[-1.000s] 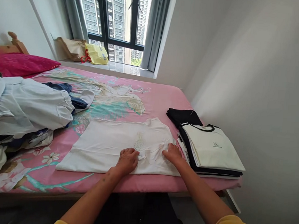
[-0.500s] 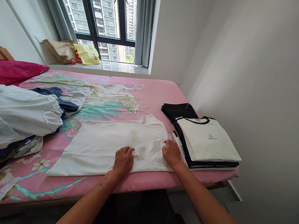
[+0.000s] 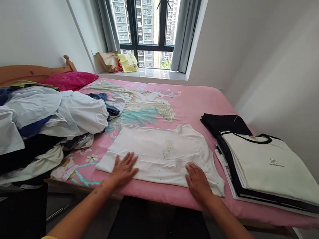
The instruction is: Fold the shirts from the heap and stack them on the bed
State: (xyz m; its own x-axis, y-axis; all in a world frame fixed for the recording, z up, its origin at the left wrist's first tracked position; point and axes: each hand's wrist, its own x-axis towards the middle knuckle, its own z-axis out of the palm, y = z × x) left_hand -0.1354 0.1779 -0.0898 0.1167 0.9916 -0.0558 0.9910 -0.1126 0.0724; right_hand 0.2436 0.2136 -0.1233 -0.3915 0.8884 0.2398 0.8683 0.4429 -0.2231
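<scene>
A white T-shirt [image 3: 148, 144] with a faded print lies folded lengthwise along the near edge of the bed, its neck end to the right. Flat on its lower left part rests my left hand [image 3: 124, 168], fingers spread. My right hand [image 3: 197, 178] lies on the shirt's lower right part, also with its fingers stretched out. Neither hand grips the cloth. To the right sits a stack of folded clothes [image 3: 272, 166], topped by a cream T-shirt with a black collar. Folded black clothing [image 3: 226, 123] lies just behind that stack.
A heap of loose clothes [image 3: 65, 115], mostly white and dark blue, covers the bed's left side. Behind it are a magenta pillow [image 3: 73, 81] and a wooden headboard [image 3: 21, 72]. Pink flowered bedding [image 3: 200, 100] stretches towards the window. Bags [image 3: 128, 63] stand on the sill.
My left hand has moved left along the shirt and spread its fingers. My right hand has flattened out near the shirt's shoulder end. The view has swung left, showing more of the clothes heap.
</scene>
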